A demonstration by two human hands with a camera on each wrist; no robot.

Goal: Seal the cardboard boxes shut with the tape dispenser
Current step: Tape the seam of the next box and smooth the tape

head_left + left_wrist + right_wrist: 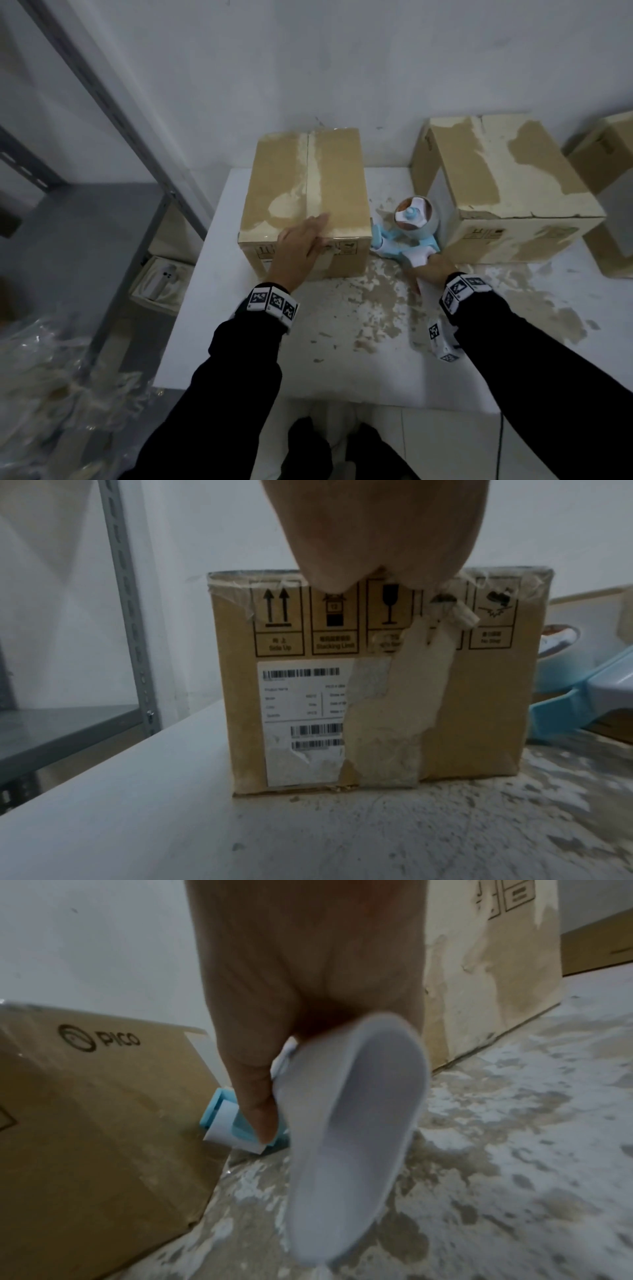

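A brown cardboard box (305,192) stands on the white table (239,325), its flaps down and a pale tape strip along the top seam. My left hand (301,240) lies flat on its near top edge, fingers straight; the left wrist view shows the box front (479,710) with labels and torn tape. To its right a blue-and-white tape dispenser (409,226) lies on the table. My right hand (433,269) grips its white handle (356,1137), thumb (257,1096) along the side. A second, larger box (507,185) stands to the right.
A third box (609,192) sits at the far right edge. Grey metal shelving (113,144) stands to the left, with a white carton (161,281) low beside the table. The tabletop around the dispenser is covered with torn paper residue (376,308). A wall is close behind.
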